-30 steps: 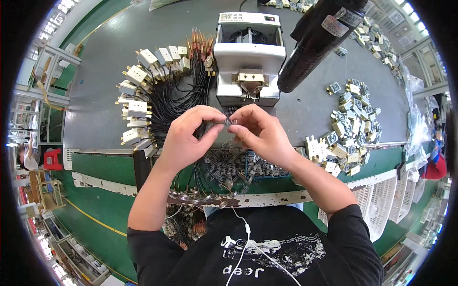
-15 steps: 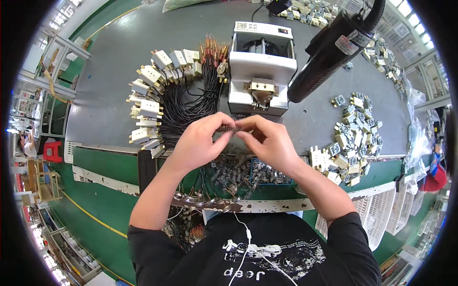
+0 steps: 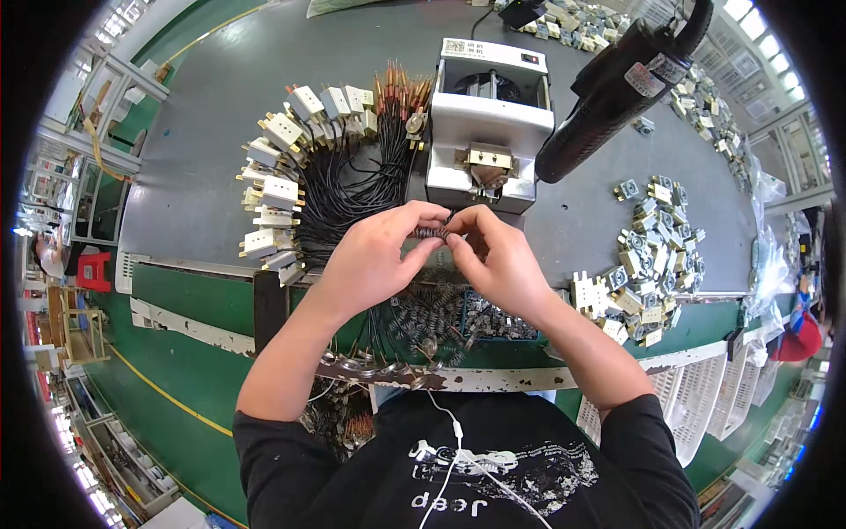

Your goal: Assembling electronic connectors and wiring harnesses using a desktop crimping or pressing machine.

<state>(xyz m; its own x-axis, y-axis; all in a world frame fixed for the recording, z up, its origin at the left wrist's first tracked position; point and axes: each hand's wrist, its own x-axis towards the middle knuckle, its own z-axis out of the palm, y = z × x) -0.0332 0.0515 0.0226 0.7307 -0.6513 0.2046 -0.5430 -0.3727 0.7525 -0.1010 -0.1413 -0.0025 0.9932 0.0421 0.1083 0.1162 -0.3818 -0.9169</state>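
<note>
A dark coil spring (image 3: pixel 431 233) lies between my two hands, just in front of the grey bench machine (image 3: pixel 490 123). My left hand (image 3: pixel 374 251) pinches it between thumb and fingers. Fingertips of my right hand (image 3: pixel 493 251) close on its right end; whatever else they hold is hidden. Below my hands lies a heap of loose springs (image 3: pixel 423 317), beside a blue tray of small metal parts (image 3: pixel 498 319). A small cream block with metal pins (image 3: pixel 489 160) sits in the front of the machine. Left of my hands, black cables (image 3: pixel 352 198) lead to cream plug blocks (image 3: pixel 280 192).
A black cylindrical tool (image 3: pixel 599 101) hangs at the machine's right. A pile of cream and grey blocks (image 3: pixel 648 260) covers the right of the grey table (image 3: pixel 211 132), with more at the far right. White baskets (image 3: pixel 696 397) stand below the right edge.
The spring shows more clearly between my hands now. Both hands have shifted slightly away from me, and the whole view has moved a little.
</note>
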